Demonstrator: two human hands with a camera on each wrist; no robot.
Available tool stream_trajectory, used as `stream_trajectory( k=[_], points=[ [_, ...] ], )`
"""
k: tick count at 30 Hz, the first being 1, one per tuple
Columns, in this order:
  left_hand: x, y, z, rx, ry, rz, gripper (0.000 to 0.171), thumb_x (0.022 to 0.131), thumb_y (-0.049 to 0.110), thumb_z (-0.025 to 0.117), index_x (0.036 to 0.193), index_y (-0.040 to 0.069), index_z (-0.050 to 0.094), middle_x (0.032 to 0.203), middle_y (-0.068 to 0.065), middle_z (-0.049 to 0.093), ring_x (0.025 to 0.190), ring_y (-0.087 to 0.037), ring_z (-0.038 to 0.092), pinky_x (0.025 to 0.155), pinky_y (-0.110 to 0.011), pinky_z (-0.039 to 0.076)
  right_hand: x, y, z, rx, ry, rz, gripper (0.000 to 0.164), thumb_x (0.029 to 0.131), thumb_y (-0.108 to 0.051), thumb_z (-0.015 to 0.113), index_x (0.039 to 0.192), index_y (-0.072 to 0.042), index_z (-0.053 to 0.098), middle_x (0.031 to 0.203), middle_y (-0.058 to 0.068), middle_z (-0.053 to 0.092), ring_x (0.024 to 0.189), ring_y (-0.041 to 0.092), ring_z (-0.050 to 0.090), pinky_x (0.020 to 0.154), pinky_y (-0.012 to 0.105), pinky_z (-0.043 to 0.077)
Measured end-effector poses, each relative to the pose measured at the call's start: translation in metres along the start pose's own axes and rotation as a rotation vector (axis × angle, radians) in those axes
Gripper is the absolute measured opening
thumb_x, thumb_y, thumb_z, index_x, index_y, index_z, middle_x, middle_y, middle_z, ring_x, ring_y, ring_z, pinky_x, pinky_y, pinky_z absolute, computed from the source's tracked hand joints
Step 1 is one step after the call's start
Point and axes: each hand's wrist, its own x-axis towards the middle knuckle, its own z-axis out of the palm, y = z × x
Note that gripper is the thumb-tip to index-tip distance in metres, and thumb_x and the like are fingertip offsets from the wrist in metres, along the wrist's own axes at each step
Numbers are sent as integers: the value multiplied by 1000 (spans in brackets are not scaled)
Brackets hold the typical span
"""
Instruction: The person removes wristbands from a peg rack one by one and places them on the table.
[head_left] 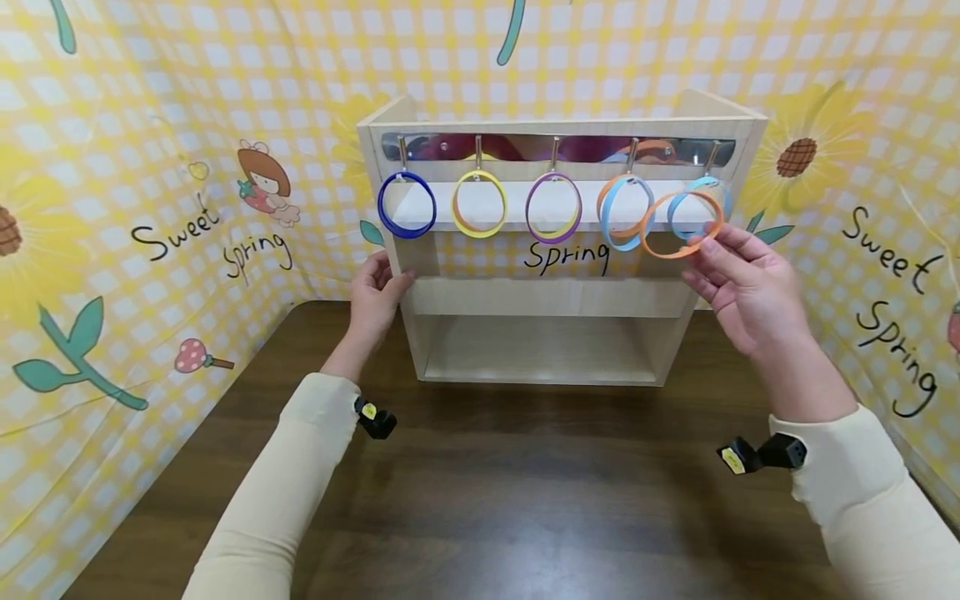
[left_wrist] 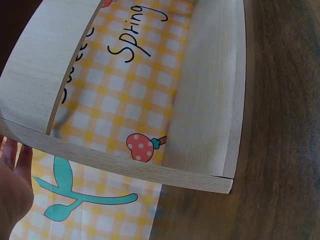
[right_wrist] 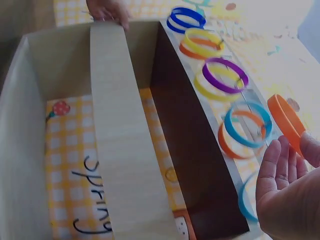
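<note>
My right hand [head_left: 750, 279] pinches an orange wristband [head_left: 681, 254] between thumb and fingers, in front of the rightmost hook. A light blue wristband [right_wrist: 245, 200] hangs on that hook, partly hidden. Along the wooden rack's [head_left: 498, 297] metal strip, other hooks carry dark blue wristbands [head_left: 383, 218], a yellow wristband [head_left: 504, 208] with orange behind it, a purple wristband [head_left: 578, 218] with yellow behind it, and a light blue wristband [head_left: 606, 225] with an orange one. At the rack's left side, my left hand [head_left: 372, 292] holds the panel, thumb on its front edge.
The rack stands upright on a dark wooden table [head_left: 525, 483], with an open compartment at its bottom. Yellow checked cloth [head_left: 225, 100] with flowers and lettering surrounds the table behind and at both sides.
</note>
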Motion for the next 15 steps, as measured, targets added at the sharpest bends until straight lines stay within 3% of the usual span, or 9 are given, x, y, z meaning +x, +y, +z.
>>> stream_trajectory(
  k=[4,10,15],
  points=[
    [0,-1,0,7,1,-13,39,88,-5,64,125,-11,52,122,-28,57,97,-15,59,81,-24,49,-9,10,4,-65,-48,13,13,92,6,59,103,3,66,93,14,70,80,21,68,71,32,56],
    [0,0,1,3,1,-7,36,88,-4,64,123,-8,54,106,-2,62,98,-15,59,80,-25,49,-20,31,9,-127,-71,53,14,92,4,60,104,2,68,94,12,71,84,20,69,74,31,56],
    [0,-1,0,3,3,-6,36,88,-5,63,122,-9,53,106,-3,62,98,-15,59,80,-25,49,-28,53,11,-206,-72,108,13,92,2,62,102,-1,70,93,9,71,84,17,69,73,29,56]
  ],
)
